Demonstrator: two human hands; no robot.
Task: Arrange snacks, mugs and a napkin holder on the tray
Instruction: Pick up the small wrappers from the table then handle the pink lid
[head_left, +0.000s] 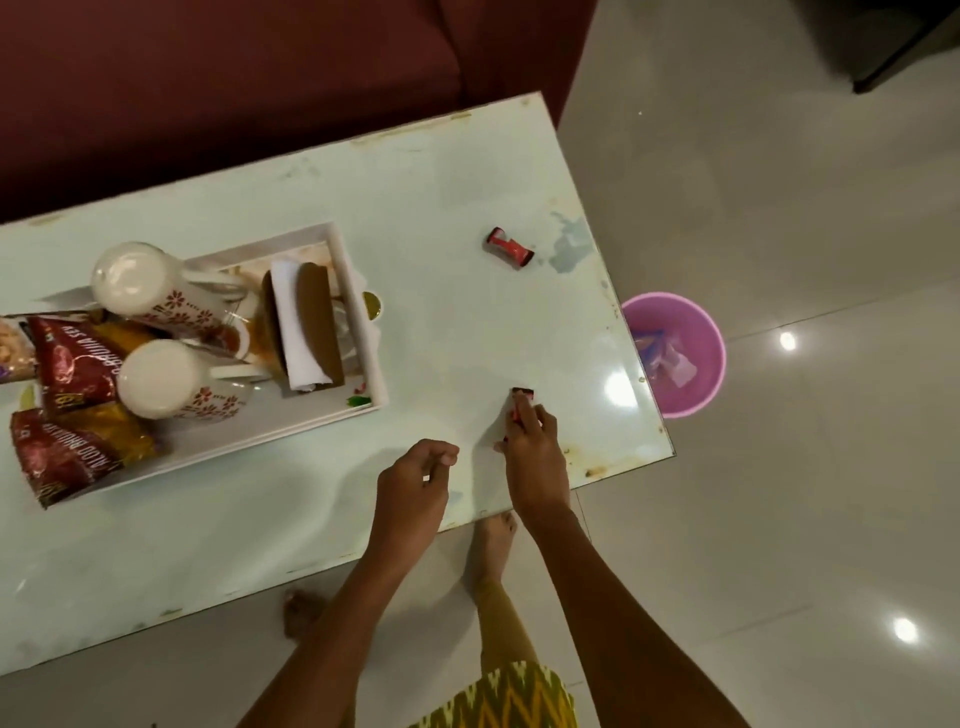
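Note:
A white tray (370, 364) sits on the left of the pale table (467, 322). In it stand two white mugs with red flowers (156, 283) (171, 382), a brown napkin holder with white napkins (306, 325), and red and yellow snack packets (78, 364) (62, 452). My right hand (532, 452) pinches a small red candy wrapper (521, 397) on the table near its right end. Left of it, my left hand (415, 478) hovers loosely curled, holding nothing. A second red candy (510, 247) lies farther back on the table.
A pink bucket (675, 353) with wrappers inside stands on the floor beyond the table's right edge. A dark red sofa (234, 78) runs along the far side. My bare feet (491, 545) are by the near edge. A small gold lid (373, 304) lies beside the tray.

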